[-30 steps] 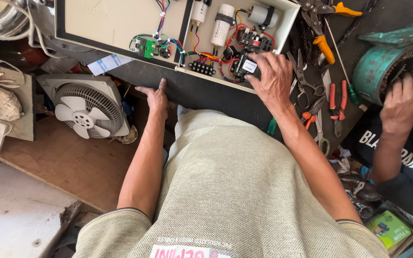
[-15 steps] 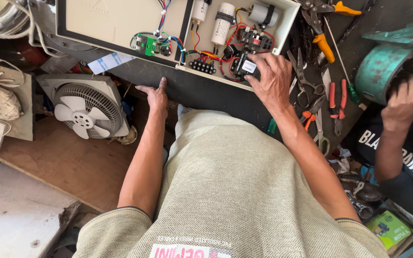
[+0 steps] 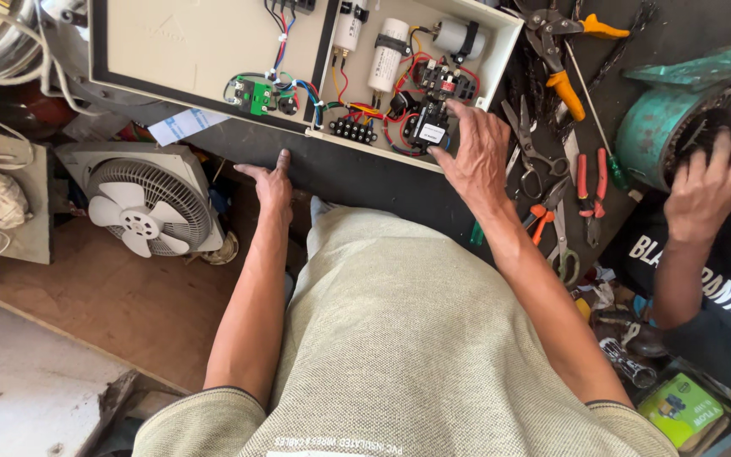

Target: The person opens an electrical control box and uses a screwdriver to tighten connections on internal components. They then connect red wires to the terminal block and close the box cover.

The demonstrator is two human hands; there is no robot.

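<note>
**Two hands at an open electrical control box on a dark workbench**

The right hand rests on the wiring inside the open cream-coloured metal control box, its fingers spread and their tips touching a small black relay block with a white label; the hand is not closed around it. The left hand lies flat with fingers apart against the edge of the dark workbench top, just below the box. The relay block sits in the right compartment of the box, near the lower rim, among red, yellow and blue wires. Above it stand two white cylindrical capacitors, and to its left a black terminal strip. A small green circuit board is fixed near the box's central divider. To the right of the box lie snips with orange-yellow handles, scissors and red-handled pliers. At far right, another person's hand touches the open end of a teal-green motor housing. A white square fan lies below the bench, left of the left forearm.
</note>
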